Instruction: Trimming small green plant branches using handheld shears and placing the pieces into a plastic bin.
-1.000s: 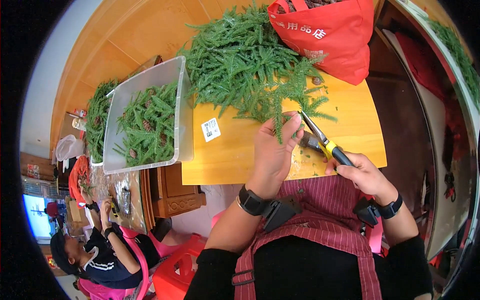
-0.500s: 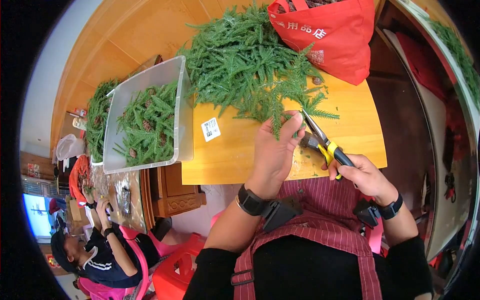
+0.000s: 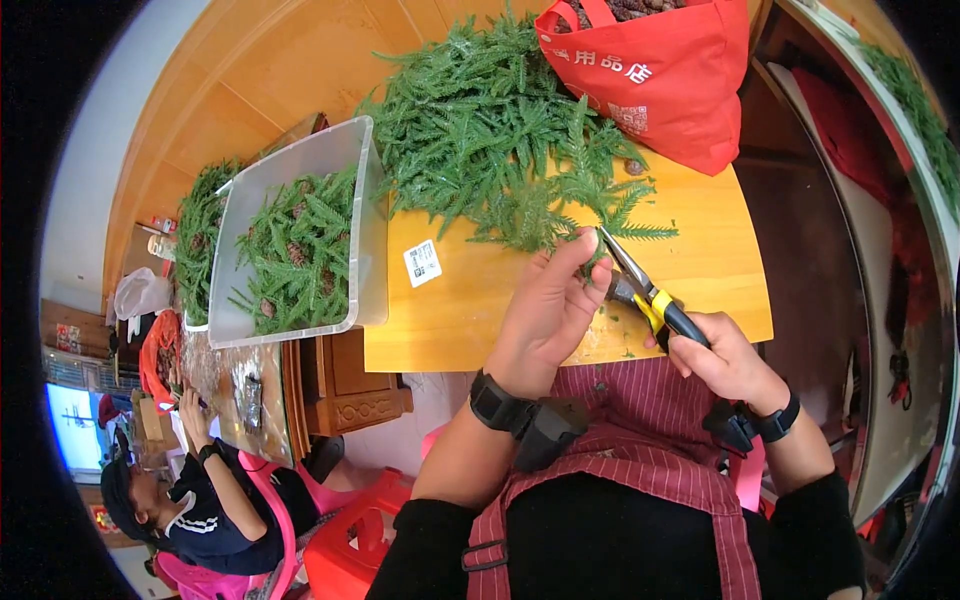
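Observation:
My left hand (image 3: 555, 305) is closed in a pinch above the front of the yellow table, with fingertips on a green pine sprig (image 3: 590, 198), whose gripped end is mostly hidden. In my right hand (image 3: 722, 352) are long-nosed pliers (image 3: 660, 303) with yellow and black handles. Their jaws point up and left, close beside my left thumb and the sprig's stem; whether they touch it I cannot tell. Beneath the pliers lies a dark object, partly covered. Just beyond my hands rises a large pile of green pine sprigs (image 3: 460, 130).
Left of the table, a clear plastic bin (image 3: 372, 250) holds sprigs with pine cones. A red bag (image 3: 650, 90) of pine cones stands at the back right, near a loose cone (image 3: 635, 167). A white label (image 3: 422, 263) lies on the table (image 3: 450, 325). Another person (image 3: 215, 505) sits far left.
The sprig tip that stuck up over my left fingers has swung away toward the pile. My left hand has turned slightly, and the pliers have shifted a little. The other person's hands have moved.

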### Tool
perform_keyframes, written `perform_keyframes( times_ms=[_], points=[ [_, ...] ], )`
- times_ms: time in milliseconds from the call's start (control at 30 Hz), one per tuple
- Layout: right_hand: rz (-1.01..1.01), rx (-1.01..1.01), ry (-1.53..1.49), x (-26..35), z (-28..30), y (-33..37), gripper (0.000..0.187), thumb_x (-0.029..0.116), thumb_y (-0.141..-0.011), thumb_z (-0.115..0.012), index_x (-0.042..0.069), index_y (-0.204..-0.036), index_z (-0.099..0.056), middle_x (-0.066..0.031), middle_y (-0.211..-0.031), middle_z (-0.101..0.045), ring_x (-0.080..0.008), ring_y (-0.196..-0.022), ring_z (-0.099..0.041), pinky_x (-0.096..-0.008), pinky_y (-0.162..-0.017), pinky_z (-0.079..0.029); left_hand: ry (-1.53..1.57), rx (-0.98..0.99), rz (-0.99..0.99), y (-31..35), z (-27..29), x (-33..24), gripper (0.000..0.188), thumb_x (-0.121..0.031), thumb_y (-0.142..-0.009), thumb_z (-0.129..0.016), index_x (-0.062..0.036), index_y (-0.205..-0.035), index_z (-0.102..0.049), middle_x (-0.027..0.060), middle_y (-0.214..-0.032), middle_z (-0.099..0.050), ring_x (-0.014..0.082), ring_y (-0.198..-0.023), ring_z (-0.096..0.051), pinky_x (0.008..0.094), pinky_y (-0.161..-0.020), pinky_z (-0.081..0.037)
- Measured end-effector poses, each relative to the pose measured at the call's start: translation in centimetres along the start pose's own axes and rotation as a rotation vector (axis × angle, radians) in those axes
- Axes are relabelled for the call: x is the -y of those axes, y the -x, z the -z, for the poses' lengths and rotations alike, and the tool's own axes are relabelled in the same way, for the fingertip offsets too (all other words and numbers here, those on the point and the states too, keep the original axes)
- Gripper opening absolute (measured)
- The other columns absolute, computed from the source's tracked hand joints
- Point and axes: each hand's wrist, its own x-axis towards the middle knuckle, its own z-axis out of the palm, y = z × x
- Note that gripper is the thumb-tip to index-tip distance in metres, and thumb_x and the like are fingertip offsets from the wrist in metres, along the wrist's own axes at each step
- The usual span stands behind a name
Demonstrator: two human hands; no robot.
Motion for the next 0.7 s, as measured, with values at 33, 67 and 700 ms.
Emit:
perform_keyframes(
  times_ms=[33, 67, 700],
  points=[
    [0.002, 0.003, 0.000, -0.3, 0.0, -0.2, 0.023, 0.015, -0.087, -0.041, 0.003, -0.070, -0.051, -0.0048, -0.065, -0.052, -0.0163, -0.085, -0.052, -0.0268, -0.071, -0.041, 0.042, 0.008, 0.022, 0.1, 0.1, 0.0, 0.021, -0.004, -0.081, -0.058, 0.0008, -0.098, -0.048, 0.0092, -0.090, -0.054, 0.0134, -0.073, -0.053, 0.0183, -0.060, -0.048],
    [0.079, 0.027, -0.047, -0.9, 0.1, -0.3, 0.024, 0.017, -0.087, -0.041, 0.002, -0.074, -0.052, -0.0061, -0.068, -0.054, -0.0175, -0.087, -0.052, -0.0275, -0.072, -0.041, 0.042, 0.011, 0.023, 0.1, 0.1, 0.0, 0.021, -0.004, -0.081, -0.058, 0.0008, -0.098, -0.048, 0.0092, -0.090, -0.054, 0.0134, -0.073, -0.053, 0.0183, -0.060, -0.048],
    [0.371, -0.047, 0.041, -1.2, -0.4, -0.8, 0.016, 0.013, -0.083, -0.049, -0.001, -0.086, -0.058, -0.0072, -0.079, -0.063, -0.0156, -0.075, -0.058, -0.0271, -0.071, -0.045, 0.149, 0.006, 0.058, 0.3, -0.2, 0.0, 0.022, -0.004, -0.081, -0.058, 0.0033, -0.099, -0.047, 0.0106, -0.088, -0.054, 0.0147, -0.074, -0.053, 0.0193, -0.061, -0.049]
  ],
)
